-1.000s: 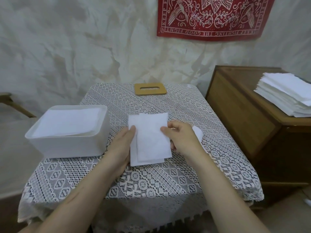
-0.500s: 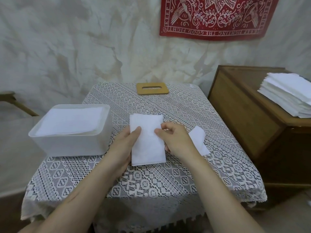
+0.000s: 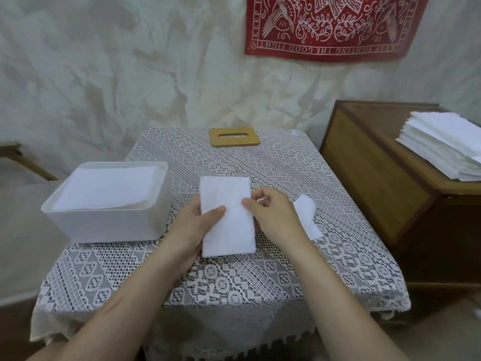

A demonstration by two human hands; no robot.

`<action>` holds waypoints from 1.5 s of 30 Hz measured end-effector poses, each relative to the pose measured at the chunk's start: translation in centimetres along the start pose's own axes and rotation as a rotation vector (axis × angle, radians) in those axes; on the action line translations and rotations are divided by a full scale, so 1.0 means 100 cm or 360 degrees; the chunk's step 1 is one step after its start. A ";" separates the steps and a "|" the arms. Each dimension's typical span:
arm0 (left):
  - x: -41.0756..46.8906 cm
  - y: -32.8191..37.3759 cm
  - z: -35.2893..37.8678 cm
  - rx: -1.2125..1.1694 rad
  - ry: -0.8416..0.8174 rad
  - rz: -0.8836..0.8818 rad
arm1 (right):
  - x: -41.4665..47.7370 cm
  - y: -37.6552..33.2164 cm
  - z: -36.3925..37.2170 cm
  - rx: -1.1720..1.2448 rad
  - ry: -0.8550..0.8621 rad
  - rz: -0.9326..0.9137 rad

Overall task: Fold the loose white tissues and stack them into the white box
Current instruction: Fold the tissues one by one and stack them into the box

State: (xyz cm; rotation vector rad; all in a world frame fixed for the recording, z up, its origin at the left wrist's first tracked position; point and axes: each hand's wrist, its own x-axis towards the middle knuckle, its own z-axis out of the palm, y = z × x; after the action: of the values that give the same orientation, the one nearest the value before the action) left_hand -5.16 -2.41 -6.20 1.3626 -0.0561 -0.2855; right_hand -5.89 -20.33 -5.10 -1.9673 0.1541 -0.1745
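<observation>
A folded white tissue (image 3: 227, 217) lies as a narrow upright rectangle in the middle of the lace-covered table (image 3: 260, 277). My left hand (image 3: 192, 227) grips its left edge, thumb on top. My right hand (image 3: 273, 214) holds the right edge with the thumb on the tissue and the fingers curled. To the left stands the white box (image 3: 104, 225), holding a stack of folded tissues (image 3: 106, 187). A second loose tissue (image 3: 307, 216) lies just right of my right hand.
A wooden box lid with a slot (image 3: 234, 136) lies at the table's far edge. On the right a brown wooden cabinet (image 3: 377, 183) carries a tall pile of white tissues (image 3: 442, 144). A red cloth (image 3: 333, 24) hangs on the wall.
The tissue went from a wide, uneven double layer to a narrow folded rectangle. Both hands closed in on its side edges, and the loose tissue on the right came into fuller view.
</observation>
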 end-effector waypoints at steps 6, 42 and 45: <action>0.001 -0.001 -0.001 -0.0015 0.0048 0.0031 | -0.002 -0.002 0.000 0.0069 -0.0219 0.0141; 0.004 -0.004 -0.001 0.0147 -0.0014 0.0038 | -0.008 -0.006 -0.010 0.0489 -0.0252 0.0171; 0.003 -0.004 0.000 0.0165 -0.0011 0.0039 | -0.008 -0.004 -0.010 0.0450 -0.0256 0.0133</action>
State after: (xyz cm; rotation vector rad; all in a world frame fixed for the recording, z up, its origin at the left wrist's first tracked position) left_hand -4.95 -2.51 -6.64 1.4627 -0.0947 -0.2698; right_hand -6.81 -20.90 -4.40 -1.6820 0.1000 0.0171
